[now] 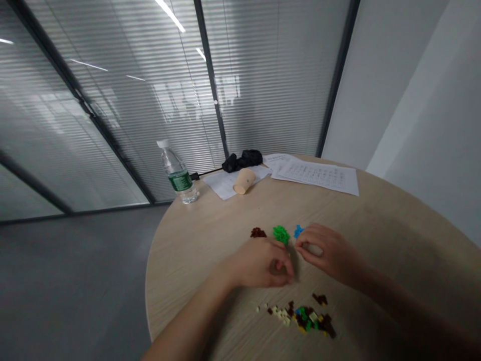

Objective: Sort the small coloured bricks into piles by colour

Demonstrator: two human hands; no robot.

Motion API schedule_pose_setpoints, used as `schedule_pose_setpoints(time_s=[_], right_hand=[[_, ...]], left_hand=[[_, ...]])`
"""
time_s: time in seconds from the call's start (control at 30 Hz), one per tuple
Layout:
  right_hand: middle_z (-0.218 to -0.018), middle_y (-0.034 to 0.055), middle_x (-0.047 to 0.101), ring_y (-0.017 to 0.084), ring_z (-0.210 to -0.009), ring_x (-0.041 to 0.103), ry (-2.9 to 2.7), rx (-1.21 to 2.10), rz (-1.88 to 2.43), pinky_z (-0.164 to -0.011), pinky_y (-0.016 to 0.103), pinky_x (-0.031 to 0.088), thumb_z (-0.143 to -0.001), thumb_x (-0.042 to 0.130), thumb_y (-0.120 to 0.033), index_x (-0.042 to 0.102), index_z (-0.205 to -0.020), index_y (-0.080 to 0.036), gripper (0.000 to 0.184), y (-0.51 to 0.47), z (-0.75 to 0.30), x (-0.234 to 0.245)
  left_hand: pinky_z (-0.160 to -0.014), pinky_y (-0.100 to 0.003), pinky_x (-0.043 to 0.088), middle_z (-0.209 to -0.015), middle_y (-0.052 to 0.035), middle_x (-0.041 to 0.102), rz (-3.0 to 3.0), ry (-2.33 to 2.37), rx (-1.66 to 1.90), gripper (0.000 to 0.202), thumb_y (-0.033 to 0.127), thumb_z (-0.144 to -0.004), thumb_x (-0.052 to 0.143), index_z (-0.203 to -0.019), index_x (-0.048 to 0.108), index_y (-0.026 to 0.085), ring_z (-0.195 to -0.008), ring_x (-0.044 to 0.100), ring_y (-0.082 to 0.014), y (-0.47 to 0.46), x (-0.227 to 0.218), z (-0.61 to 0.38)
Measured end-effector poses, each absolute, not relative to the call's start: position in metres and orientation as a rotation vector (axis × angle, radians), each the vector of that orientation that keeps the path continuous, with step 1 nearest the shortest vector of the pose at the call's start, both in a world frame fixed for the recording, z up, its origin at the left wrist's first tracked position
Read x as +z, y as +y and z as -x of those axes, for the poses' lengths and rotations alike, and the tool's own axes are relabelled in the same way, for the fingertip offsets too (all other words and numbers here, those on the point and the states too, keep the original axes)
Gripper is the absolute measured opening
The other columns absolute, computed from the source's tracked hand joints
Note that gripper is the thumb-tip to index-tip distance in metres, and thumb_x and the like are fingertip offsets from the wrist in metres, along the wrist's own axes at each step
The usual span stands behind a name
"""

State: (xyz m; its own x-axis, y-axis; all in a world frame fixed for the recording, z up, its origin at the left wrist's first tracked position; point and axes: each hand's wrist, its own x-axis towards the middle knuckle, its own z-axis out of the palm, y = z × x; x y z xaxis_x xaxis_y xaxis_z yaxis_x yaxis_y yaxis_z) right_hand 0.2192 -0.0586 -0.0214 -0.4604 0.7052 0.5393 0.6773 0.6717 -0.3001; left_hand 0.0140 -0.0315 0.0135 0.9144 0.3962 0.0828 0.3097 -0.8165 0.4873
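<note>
Small toy building bricks lie on the table in sorted heaps: a dark brown heap (258,232), a green heap (280,234) and a blue heap (298,231). My left hand (265,261) hovers just in front of the brown and green heaps, its fingers curled together; what they hold, if anything, is hidden. Beside the blue heap, my right hand (326,250) has thumb and forefinger pinched into a loop, and nothing nameable shows at the tips. Nearer to me spreads a mixed pile of bricks (308,317) in cream, brown, green, yellow and blue.
On the round wooden table (199,250) stands a water bottle (179,175) at the far left. A paper cup (244,181) lies on its side on a white sheet. Behind it is a black bundle (246,159); printed papers (319,175) lie to the right.
</note>
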Motion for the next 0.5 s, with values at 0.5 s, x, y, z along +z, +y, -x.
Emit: schedule_pose_setpoints(time_s=[0.5], right_hand=[[-0.084,0.0071,0.06,0.021,-0.088,0.054,-2.26,-0.014,1.309,-0.08,0.034,0.044,-0.083,0.058,-0.012,0.065,-0.078,-0.015,0.009,-0.019,-0.194,-0.03]], left_hand=[[-0.058,-0.02,0.039,-0.068,0.002,0.061,-2.547,0.385,0.133,0.007,0.022,-0.071,0.072,-0.078,0.072,0.021,-0.061,0.054,-0.0096,-0.033,0.003,-0.018]])
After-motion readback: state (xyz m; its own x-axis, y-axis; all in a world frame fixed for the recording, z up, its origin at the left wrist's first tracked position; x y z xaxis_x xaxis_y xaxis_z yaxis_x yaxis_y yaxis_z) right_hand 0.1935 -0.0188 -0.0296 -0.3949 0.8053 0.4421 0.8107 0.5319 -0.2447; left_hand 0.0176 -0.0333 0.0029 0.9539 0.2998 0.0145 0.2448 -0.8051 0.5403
